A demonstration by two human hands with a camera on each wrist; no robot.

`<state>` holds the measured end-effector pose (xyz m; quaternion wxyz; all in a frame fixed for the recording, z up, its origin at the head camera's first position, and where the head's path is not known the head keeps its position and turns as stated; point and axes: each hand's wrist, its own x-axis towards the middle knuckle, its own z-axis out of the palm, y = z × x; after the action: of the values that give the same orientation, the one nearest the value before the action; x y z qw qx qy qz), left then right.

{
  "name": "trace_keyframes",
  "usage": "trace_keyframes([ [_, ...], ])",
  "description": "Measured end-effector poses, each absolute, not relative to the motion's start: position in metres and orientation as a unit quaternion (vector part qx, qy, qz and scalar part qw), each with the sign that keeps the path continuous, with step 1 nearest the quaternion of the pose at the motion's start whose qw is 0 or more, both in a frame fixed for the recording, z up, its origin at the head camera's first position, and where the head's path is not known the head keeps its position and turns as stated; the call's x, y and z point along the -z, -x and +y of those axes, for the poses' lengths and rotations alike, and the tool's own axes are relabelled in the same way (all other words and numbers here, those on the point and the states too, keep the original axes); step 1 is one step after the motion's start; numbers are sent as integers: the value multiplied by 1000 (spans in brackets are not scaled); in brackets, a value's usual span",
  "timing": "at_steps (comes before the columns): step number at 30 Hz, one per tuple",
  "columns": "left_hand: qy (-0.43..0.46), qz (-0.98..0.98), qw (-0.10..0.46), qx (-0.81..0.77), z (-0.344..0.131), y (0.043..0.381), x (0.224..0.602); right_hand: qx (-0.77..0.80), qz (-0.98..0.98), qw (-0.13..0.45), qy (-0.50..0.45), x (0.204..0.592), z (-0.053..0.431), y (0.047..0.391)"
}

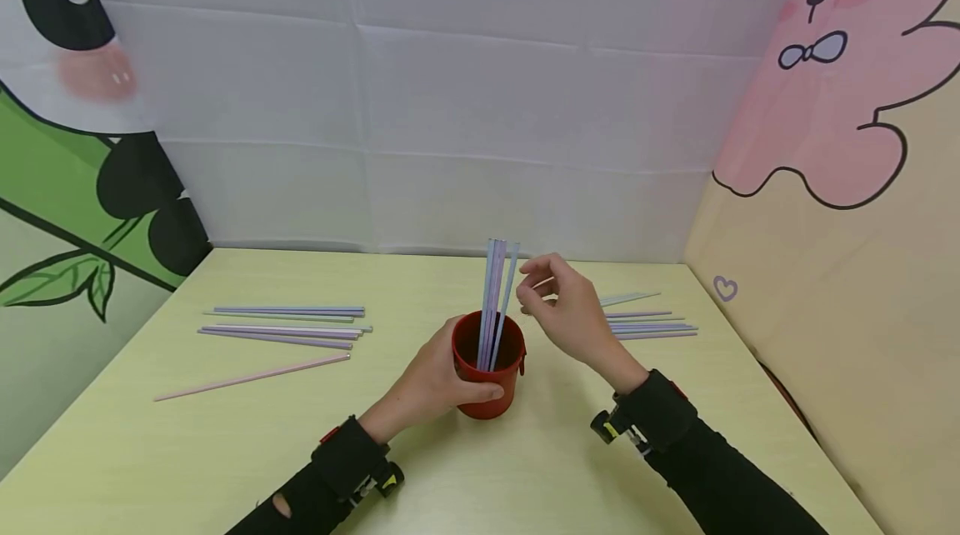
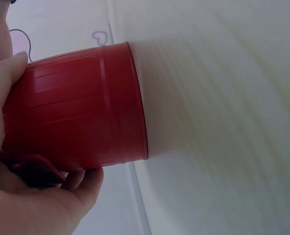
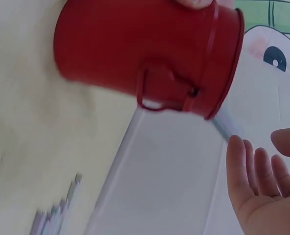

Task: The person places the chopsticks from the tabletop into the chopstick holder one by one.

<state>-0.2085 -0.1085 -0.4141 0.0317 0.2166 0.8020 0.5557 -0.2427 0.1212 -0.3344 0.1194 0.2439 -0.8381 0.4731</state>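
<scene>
Head view, black sleeves: one enters at the lower left-centre, the other at the lower right, both over the pale yellow desk.
Left hand: the hand, at lower centre, has its fingers wrapped round the bucket's side, thumb across the front.
Red bucket: a glossy red, tapered round bucket with a small looped side handle, upright at lower centre.
Sticks inside: slim pale purple and blue sticks rise above the rim; one blue leans right, apart.
Right hand: the hand, just right of those sticks, has loosely bent fingers parted from the thumb, pinching nothing; fingertip contact I cannot tell.
Pink stick: a thin pale pink stick lies slantwise at left.
Stick groups: slender purple, white and green sticks at left-centre; similar pastel sticks at right-centre, partly hidden.
Backdrop: creased white sheet, upper centre.
</scene>
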Motion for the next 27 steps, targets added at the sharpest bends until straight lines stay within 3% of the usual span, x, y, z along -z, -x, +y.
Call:
trace_keyframes([
  [5, -215, 800, 32, -558, -110, 211, 417, -401, -862, 184, -250, 335, 139, 250],
  [10, -212, 801, 34, -559, -113, 213, 420, -341, -880, 204, -260, 345, 162, 262],
  [27, -210, 802, 37, -559, -113, 214, 420, -184, -938, 89, -280, 401, 229, 287],
])
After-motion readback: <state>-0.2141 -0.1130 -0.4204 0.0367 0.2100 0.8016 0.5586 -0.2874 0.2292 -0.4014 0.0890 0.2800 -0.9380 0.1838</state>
